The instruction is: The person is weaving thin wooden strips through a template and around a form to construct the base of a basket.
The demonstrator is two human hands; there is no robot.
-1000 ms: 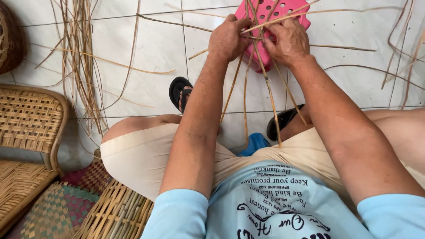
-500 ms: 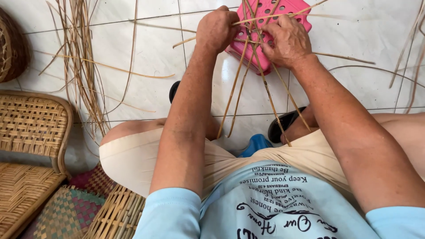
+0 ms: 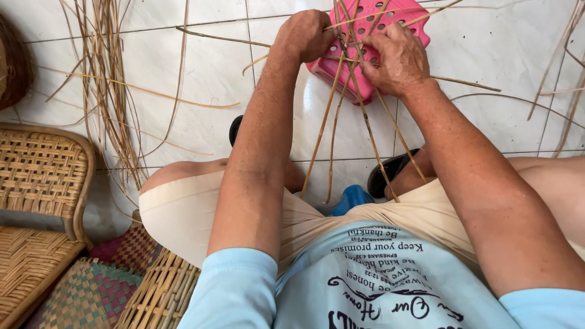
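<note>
thin tan cane strips (image 3: 341,91) crossed over pink perforated plastic stool (image 3: 399,24), used as work surface; strips clamped by left hand (image 3: 304,33), pinned flat by right hand (image 3: 396,58) so crossing is held.

Light-blue printed shirt (image 3: 378,280), beige shorts (image 3: 183,213)

Floor of large white glossy tiles (image 3: 183,79) with thin dark grout lines, evenly lit, soft glare. Woven rattan chair (image 3: 42,176) at the left edge, a dark woven basket (image 3: 12,61) in the upper left corner, a checked woven mat (image 3: 91,292) in pink and green at bottom left. Loose cane strips (image 3: 109,91) lie scattered on the tiles, left and far right.
</note>
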